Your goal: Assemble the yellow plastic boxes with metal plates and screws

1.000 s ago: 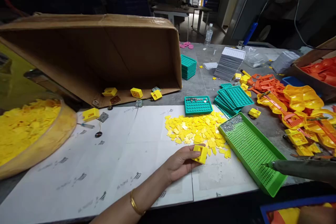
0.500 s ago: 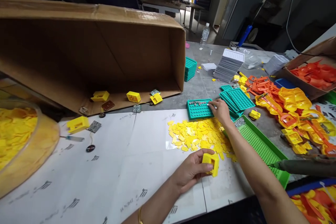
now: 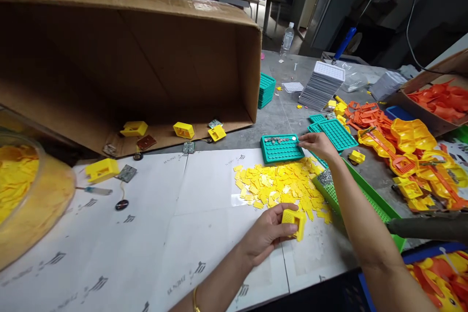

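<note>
My left hand [image 3: 268,234] is closed around a small yellow plastic housing [image 3: 293,224], which has an opening on one side and rows of little holes. Past it, my right hand [image 3: 318,145] has its fingertips pinched together at the right end of a teal tray [image 3: 280,156]. Whatever sits between those fingertips is too small to make out. Small round silvery pieces [image 3: 276,140] lie along the tray's far rows, and one brighter disc [image 3: 294,138] rests near the fingers. A pile of flat yellow plastic pieces [image 3: 274,185] spreads between the tray and my left hand.
A large cardboard box [image 3: 197,7] lies open at the left, beside a tub [image 3: 54,195] of yellow parts. Right of the pile stands a perforated green basket [image 3: 369,195]. Loose yellow housings [image 3: 102,170], circuit boards [image 3: 127,173] and a screwdriver [image 3: 98,190] lie on the left.
My right hand has drawn slightly right, from over the teal tray to its right end. The bright disc now shows uncovered in the tray. My left hand keeps hold of the yellow housing.
</note>
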`<state>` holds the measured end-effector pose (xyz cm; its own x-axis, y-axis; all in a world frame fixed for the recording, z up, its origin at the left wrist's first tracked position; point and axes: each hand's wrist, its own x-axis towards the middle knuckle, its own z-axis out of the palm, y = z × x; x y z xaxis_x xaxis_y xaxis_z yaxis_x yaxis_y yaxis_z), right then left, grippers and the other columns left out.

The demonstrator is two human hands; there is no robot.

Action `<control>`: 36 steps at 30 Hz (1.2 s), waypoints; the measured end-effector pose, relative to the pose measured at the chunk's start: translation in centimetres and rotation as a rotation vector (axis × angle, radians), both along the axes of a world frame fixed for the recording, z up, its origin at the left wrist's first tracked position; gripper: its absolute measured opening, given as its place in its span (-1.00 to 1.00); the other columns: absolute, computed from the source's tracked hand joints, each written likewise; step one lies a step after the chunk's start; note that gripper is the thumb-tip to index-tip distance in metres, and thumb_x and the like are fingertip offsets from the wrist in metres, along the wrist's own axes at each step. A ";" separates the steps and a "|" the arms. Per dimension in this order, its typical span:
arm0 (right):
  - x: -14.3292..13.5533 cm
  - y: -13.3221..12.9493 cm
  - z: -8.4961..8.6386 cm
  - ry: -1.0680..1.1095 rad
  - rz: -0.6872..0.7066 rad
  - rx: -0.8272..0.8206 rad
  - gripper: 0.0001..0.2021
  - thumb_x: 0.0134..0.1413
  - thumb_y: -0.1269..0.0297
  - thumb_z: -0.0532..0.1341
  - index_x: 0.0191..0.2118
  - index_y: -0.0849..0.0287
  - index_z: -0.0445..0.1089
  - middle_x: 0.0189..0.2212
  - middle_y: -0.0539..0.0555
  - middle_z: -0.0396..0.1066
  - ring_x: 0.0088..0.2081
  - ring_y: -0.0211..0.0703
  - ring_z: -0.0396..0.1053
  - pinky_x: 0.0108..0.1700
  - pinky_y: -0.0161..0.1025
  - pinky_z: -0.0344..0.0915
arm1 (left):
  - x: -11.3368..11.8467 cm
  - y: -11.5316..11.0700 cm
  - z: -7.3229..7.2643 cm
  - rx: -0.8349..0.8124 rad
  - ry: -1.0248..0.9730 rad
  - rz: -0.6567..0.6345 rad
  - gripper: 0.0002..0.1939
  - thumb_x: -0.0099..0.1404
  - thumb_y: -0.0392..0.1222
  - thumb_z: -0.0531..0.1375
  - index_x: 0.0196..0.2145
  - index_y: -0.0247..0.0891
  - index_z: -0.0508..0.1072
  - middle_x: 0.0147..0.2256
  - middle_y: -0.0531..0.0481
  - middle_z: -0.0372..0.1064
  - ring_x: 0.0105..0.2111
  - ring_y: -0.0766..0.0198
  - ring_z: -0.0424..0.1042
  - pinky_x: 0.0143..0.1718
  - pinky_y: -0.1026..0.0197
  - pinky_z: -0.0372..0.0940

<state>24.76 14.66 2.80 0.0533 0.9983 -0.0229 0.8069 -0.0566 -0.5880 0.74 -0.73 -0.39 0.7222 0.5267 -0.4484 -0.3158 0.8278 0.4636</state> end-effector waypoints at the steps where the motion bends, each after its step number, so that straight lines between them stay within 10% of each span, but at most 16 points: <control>1: 0.0 0.1 0.1 -0.016 0.008 -0.020 -0.82 -0.07 0.33 0.29 -0.29 0.27 0.53 -0.39 0.11 0.55 -0.34 -0.11 0.48 -0.32 -0.27 0.33 | 0.0 0.0 0.0 0.004 0.005 -0.002 -0.48 -0.11 -0.26 0.45 -0.16 -0.27 0.43 -0.37 0.06 0.39 -0.41 0.44 0.35 -0.34 0.36 0.24; 18: -2.0 -0.1 1.7 -0.283 -0.063 -0.066 -0.91 -0.11 0.45 0.29 -0.39 0.20 0.52 -0.43 0.13 0.51 -0.31 -0.04 0.43 -0.25 -0.16 0.27 | -1.2 1.7 1.4 0.026 0.103 0.276 -0.56 -0.01 -0.34 0.38 -0.16 -0.24 0.37 -0.30 0.03 0.41 -0.27 0.25 0.49 -0.13 0.13 0.38; 27: -7.8 -9.1 2.2 0.347 0.187 0.073 -0.83 0.00 0.21 0.28 -0.31 0.20 0.48 -0.40 0.04 0.49 -0.39 -0.25 0.42 -0.42 -0.34 0.36 | -1.7 2.7 1.0 0.055 0.117 0.453 -0.72 0.20 -0.31 0.21 -0.11 -0.32 0.40 -0.12 -0.11 0.42 -0.21 0.25 0.47 -0.11 0.13 0.39; 36: -10.3 -12.2 0.6 -0.171 0.369 0.282 -0.85 0.18 0.32 0.14 -0.32 0.15 0.46 -0.39 0.07 0.45 -0.36 -0.22 0.37 -0.36 -0.30 0.26 | -1.7 2.6 1.2 0.138 0.240 0.440 -0.67 0.15 -0.23 0.26 -0.11 -0.34 0.44 -0.22 -0.06 0.44 -0.25 0.27 0.45 -0.02 0.03 0.34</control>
